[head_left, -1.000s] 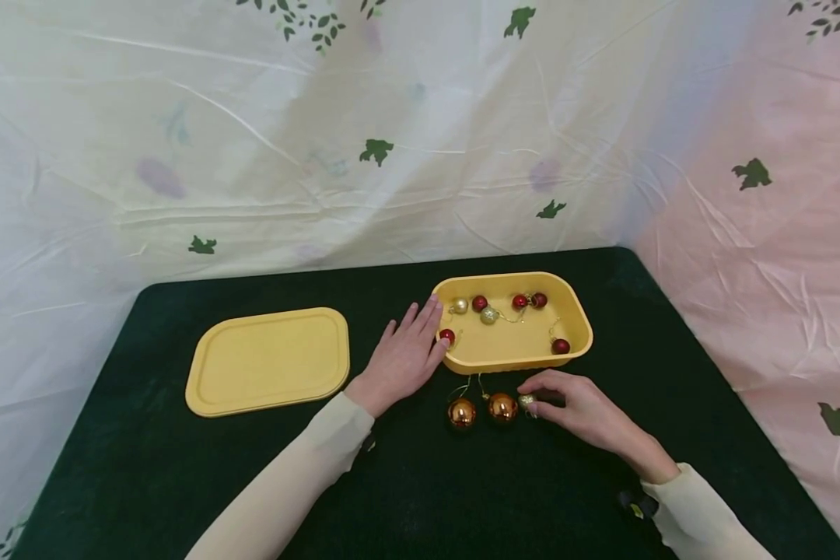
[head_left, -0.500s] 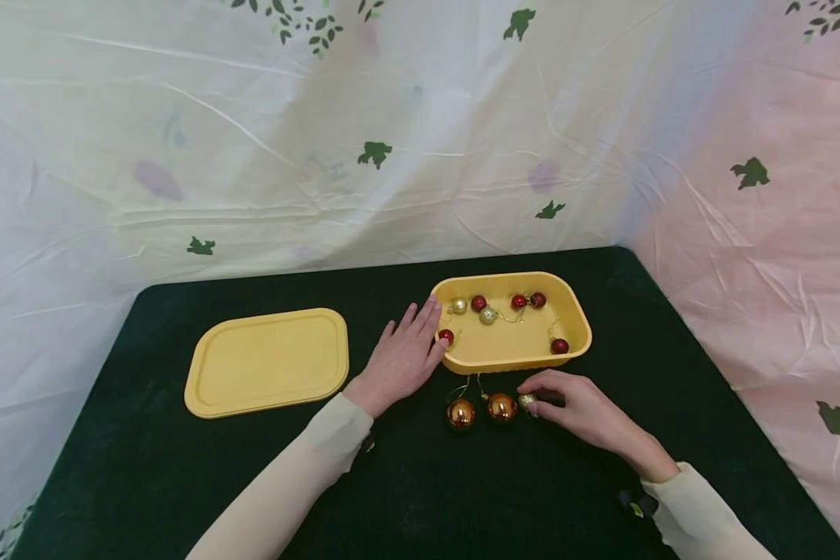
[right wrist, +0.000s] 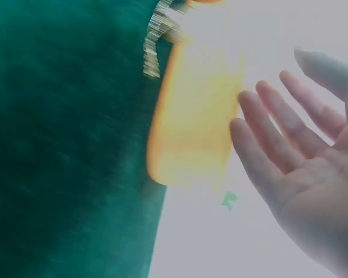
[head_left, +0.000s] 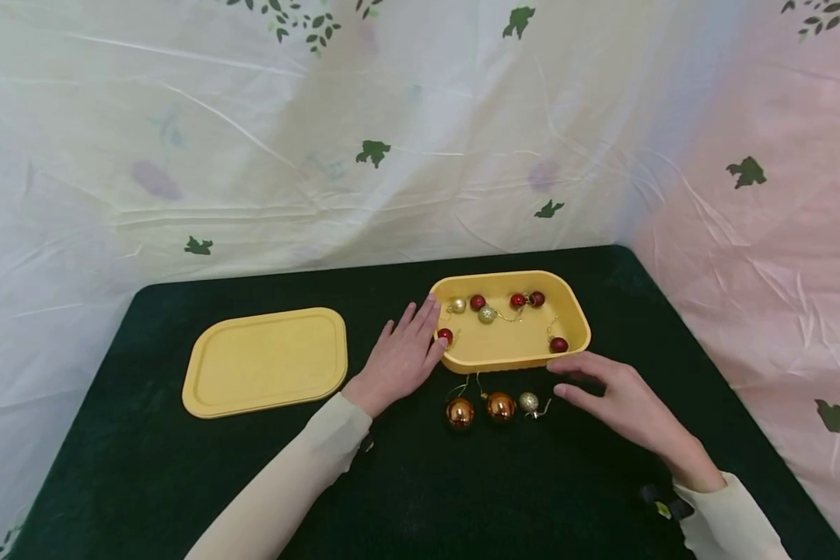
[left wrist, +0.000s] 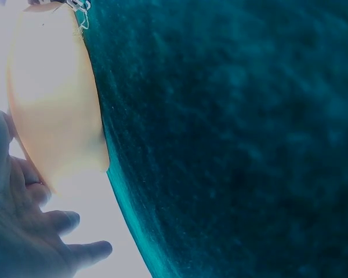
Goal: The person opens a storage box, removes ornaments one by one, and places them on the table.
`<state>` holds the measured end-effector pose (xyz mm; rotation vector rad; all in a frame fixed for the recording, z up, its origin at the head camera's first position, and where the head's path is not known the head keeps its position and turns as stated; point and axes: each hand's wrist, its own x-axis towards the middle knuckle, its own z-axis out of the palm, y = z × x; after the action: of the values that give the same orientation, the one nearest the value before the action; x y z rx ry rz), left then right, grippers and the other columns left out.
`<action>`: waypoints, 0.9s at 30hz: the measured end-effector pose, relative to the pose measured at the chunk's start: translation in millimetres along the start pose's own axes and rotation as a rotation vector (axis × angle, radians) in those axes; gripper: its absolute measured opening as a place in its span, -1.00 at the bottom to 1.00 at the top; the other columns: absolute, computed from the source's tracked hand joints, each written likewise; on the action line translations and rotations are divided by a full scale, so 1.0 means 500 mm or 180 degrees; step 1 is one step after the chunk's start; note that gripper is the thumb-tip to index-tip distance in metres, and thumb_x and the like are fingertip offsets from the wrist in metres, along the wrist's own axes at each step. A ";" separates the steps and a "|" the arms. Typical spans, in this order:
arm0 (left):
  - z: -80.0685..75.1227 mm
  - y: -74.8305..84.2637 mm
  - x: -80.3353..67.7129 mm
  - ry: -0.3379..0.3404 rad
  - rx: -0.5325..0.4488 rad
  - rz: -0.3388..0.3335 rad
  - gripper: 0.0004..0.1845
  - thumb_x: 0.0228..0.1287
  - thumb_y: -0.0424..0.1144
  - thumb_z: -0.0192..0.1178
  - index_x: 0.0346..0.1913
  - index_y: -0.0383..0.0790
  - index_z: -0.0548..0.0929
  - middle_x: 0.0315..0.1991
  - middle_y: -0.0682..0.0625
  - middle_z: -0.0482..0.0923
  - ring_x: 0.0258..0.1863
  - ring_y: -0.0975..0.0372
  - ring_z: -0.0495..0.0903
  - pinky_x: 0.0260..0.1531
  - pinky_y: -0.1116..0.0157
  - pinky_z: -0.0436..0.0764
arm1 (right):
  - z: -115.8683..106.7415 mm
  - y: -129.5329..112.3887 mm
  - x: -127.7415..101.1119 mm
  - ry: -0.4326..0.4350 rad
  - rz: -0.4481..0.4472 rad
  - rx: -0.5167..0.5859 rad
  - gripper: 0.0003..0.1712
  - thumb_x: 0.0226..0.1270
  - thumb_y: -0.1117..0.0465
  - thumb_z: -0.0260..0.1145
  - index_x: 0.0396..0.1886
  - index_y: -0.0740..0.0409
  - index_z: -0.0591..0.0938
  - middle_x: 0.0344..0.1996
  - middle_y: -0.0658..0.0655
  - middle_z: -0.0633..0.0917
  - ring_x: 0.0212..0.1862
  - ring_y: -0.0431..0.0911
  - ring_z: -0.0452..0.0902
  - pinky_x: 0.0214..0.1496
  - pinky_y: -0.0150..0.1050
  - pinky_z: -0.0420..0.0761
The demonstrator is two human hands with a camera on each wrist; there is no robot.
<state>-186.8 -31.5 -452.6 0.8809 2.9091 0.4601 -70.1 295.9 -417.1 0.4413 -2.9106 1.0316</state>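
Observation:
My left hand point(head_left: 402, 358) lies with its fingers straight against the left end of a yellow tub point(head_left: 497, 346). In the left wrist view, its fingers point(left wrist: 61, 220) are spread beside the tub wall point(left wrist: 61, 98). My right hand point(head_left: 619, 400) hovers by the tub's front right corner, fingers and thumb apart with nothing between them; the right wrist view shows its palm point(right wrist: 313, 179) bare. Just left of its thumb, a small gold glitter bauble point(head_left: 529, 402) with a cord lies on the table, in a row with two larger copper baubles point(head_left: 460, 413).
Inside the tub are several small red baubles point(head_left: 558, 344) and gold baubles point(head_left: 458, 305), some with loops. A yellow lid point(head_left: 269, 362) lies flat at the left of the dark green table point(head_left: 392, 498). Patterned cloth point(head_left: 420, 194) hangs behind the table and on its right side.
My right hand has let go of the small gold bauble beside the copper ones and moved right and slightly up. The left hand stays against the tub.

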 end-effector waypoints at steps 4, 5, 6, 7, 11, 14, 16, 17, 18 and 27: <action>0.002 -0.002 -0.001 0.0023 -0.0017 0.0019 -0.26 0.68 0.16 -0.26 0.70 -0.10 -0.08 0.70 0.07 -0.26 0.65 0.01 -0.09 0.49 -0.22 0.13 | -0.018 -0.012 0.016 0.0349 -0.0166 -0.0010 -0.66 0.44 0.17 0.43 0.18 -0.05 0.71 0.07 -0.09 0.72 0.07 -0.16 0.62 0.13 -0.47 0.51; 0.002 -0.003 -0.001 0.0029 -0.0019 0.0026 -0.26 0.68 0.16 -0.26 0.70 -0.11 -0.08 0.70 0.07 -0.26 0.65 0.01 -0.09 0.49 -0.22 0.13 | -0.018 -0.014 0.022 0.0383 -0.0207 0.0051 -0.66 0.44 0.19 0.42 0.18 -0.04 0.71 0.07 -0.09 0.72 0.06 -0.16 0.61 0.12 -0.51 0.48; 0.003 -0.003 -0.001 0.0029 -0.0015 0.0029 -0.26 0.68 0.17 -0.26 0.70 -0.11 -0.08 0.70 0.07 -0.26 0.65 0.01 -0.09 0.48 -0.22 0.14 | -0.018 -0.016 0.030 0.0400 -0.0248 0.0107 -0.66 0.45 0.20 0.42 0.17 -0.04 0.71 0.05 -0.08 0.72 0.04 -0.16 0.61 0.11 -0.52 0.47; 0.003 -0.003 -0.002 0.0028 -0.0013 0.0031 -0.26 0.68 0.17 -0.27 0.70 -0.10 -0.09 0.70 0.07 -0.26 0.65 0.01 -0.09 0.48 -0.22 0.14 | -0.016 -0.018 0.039 0.0393 -0.0272 0.0174 -0.67 0.46 0.20 0.41 0.17 -0.05 0.71 0.03 -0.08 0.72 0.02 -0.15 0.61 0.10 -0.50 0.49; 0.005 -0.004 -0.002 0.0038 -0.0031 0.0037 -0.26 0.68 0.17 -0.27 0.70 -0.10 -0.09 0.70 0.07 -0.26 0.65 0.01 -0.09 0.48 -0.23 0.13 | -0.008 -0.027 0.078 0.0228 -0.0294 0.0377 -0.67 0.50 0.17 0.36 0.21 -0.13 0.69 0.04 -0.04 0.71 -0.01 -0.08 0.61 0.08 -0.31 0.56; 0.005 -0.005 -0.003 0.0042 -0.0032 0.0037 -0.26 0.68 0.17 -0.27 0.70 -0.10 -0.08 0.70 0.07 -0.27 0.65 0.01 -0.09 0.49 -0.22 0.13 | 0.000 -0.035 0.110 0.0036 -0.0286 0.0488 -0.64 0.52 0.10 0.34 0.25 -0.13 0.67 0.14 -0.01 0.68 0.12 0.01 0.60 0.15 -0.08 0.59; 0.007 -0.005 -0.003 0.0042 -0.0031 0.0040 -0.26 0.68 0.18 -0.28 0.70 -0.10 -0.07 0.70 0.07 -0.26 0.65 0.00 -0.09 0.49 -0.22 0.12 | 0.006 -0.041 0.132 -0.0090 -0.0318 0.0607 -0.62 0.52 0.08 0.34 0.28 -0.10 0.65 0.21 0.00 0.65 0.24 0.06 0.56 0.24 0.11 0.56; 0.007 -0.005 -0.004 0.0041 -0.0030 0.0042 -0.26 0.68 0.18 -0.28 0.70 -0.10 -0.07 0.70 0.07 -0.26 0.65 0.00 -0.09 0.49 -0.23 0.12 | 0.010 -0.043 0.143 -0.0143 -0.0350 0.0657 -0.61 0.52 0.08 0.34 0.29 -0.07 0.65 0.22 0.01 0.65 0.27 0.08 0.54 0.27 0.18 0.53; 0.007 -0.005 -0.004 0.0043 -0.0033 0.0044 -0.26 0.68 0.18 -0.27 0.70 -0.10 -0.06 0.70 0.07 -0.26 0.65 0.00 -0.09 0.49 -0.23 0.12 | 0.013 -0.046 0.153 -0.0175 -0.0391 0.0680 -0.60 0.52 0.07 0.34 0.29 -0.05 0.65 0.23 0.01 0.65 0.28 0.06 0.53 0.29 0.19 0.52; 0.007 -0.001 -0.005 0.0049 -0.0032 0.0026 -0.27 0.68 0.16 -0.24 0.70 -0.09 -0.05 0.70 0.09 -0.25 0.65 0.00 -0.07 0.48 -0.23 0.14 | 0.050 -0.056 0.229 -0.0384 -0.0501 0.0419 -0.53 0.46 0.04 0.41 0.28 0.10 0.67 0.21 0.10 0.70 0.24 0.09 0.60 0.30 0.14 0.56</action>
<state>-184.4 -32.4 -456.1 0.8925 2.9153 0.4840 -170.4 230.3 -406.3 0.7497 -2.8615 1.2166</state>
